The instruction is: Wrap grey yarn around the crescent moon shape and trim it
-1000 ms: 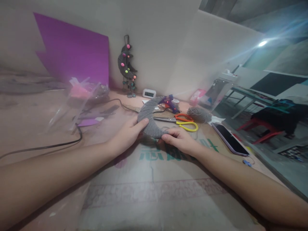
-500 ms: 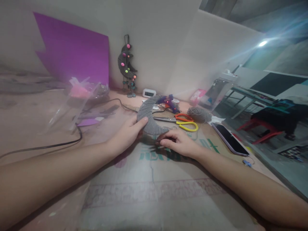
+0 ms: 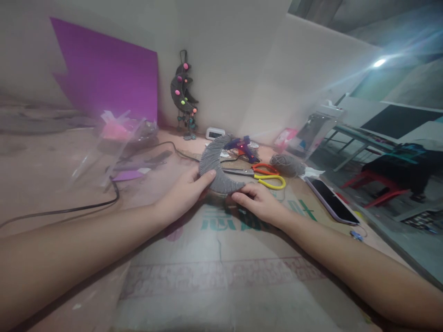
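Left grip (image 3: 183, 193) pinches grey crescent (image 3: 210, 159); right grip (image 3: 265, 202), I can't tell. Scissors (image 3: 247, 173) lie partly behind, three o'clock; glue gun (image 3: 245, 146), one.

– Where's the camera?
– On the person's head; it faces forward and down over the counter (image 3: 44, 180); left hand (image 3: 183, 190) and right hand (image 3: 261, 203) show near, the wall (image 3: 235, 69) farther.

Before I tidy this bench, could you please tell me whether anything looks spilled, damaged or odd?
Nothing looks clearly spilled or damaged. Only the scissors beside the grey crescent look slightly odd: one handle is orange, the other yellow.
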The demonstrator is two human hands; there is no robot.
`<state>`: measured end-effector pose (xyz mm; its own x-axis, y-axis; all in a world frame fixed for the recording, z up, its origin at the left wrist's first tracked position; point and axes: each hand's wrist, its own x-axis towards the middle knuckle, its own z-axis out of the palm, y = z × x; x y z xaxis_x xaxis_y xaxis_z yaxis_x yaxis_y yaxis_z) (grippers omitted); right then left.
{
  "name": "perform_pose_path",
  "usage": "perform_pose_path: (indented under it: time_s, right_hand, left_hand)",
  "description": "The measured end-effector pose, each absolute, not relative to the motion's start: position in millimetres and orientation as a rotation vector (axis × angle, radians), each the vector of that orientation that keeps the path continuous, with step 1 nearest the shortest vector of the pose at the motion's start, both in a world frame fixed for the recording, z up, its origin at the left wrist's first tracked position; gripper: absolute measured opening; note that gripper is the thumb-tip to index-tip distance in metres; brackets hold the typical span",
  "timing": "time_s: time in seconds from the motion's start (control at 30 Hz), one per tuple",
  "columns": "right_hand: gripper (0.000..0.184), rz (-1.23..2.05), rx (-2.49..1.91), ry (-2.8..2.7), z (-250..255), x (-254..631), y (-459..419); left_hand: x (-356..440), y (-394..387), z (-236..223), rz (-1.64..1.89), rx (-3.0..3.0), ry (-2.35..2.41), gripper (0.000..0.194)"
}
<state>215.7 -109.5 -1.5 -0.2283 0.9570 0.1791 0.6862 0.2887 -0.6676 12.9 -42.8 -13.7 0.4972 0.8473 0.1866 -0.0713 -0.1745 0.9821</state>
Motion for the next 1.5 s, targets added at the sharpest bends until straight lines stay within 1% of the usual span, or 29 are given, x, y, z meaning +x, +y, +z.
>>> perform_pose_path:
  time_s: [0.2,0.47,0.63,0.93,1.1,1.2,1.33,1.43,1.5]
  right_hand:
    - [0.033,0.632,-1.451,-1.978,-3.1,215.6,-108.8]
    - [0.036,0.634,-1.464,-1.971,-3.5,216.9,-108.3]
    - [0.033,0.619,-1.454,-1.996,-4.0,218.0,-107.3]
    - [0.033,0.592,-1.482,-2.003,-3.1,216.8,-108.7]
    - [0.025,0.519,-1.452,-2.130,-1.1,215.8,-110.0]
    - [0.023,0.390,-1.302,-2.230,-0.5,215.0,-114.0]
    - [0.023,0.035,-1.049,-2.280,-0.2,214.1,-121.8]
    - [0.025,-0.153,-1.098,-2.158,-0.7,214.3,-124.6]
    - [0.024,-0.195,-1.163,-2.074,-1.4,215.5,-123.3]
  left_hand:
    - [11.9,-43.4,-10.2,0.901,1.639,0.740,0.029]
    - [12.1,-43.9,-10.1,0.901,1.649,0.728,0.028]
    - [13.1,-44.2,-10.8,0.900,1.652,0.700,0.024]
    - [13.2,-45.7,-8.7,0.868,1.656,0.683,0.022]
    - [13.0,-44.5,-10.0,0.880,1.638,0.681,0.021]
    - [13.2,-43.4,-11.4,0.898,1.625,0.706,0.026]
    - [13.3,-42.5,-12.6,0.915,1.590,0.717,0.027]
    - [12.6,-42.6,-13.3,0.919,1.624,0.706,0.026]
    - [12.1,-43.0,-13.4,0.905,1.665,0.718,0.025]
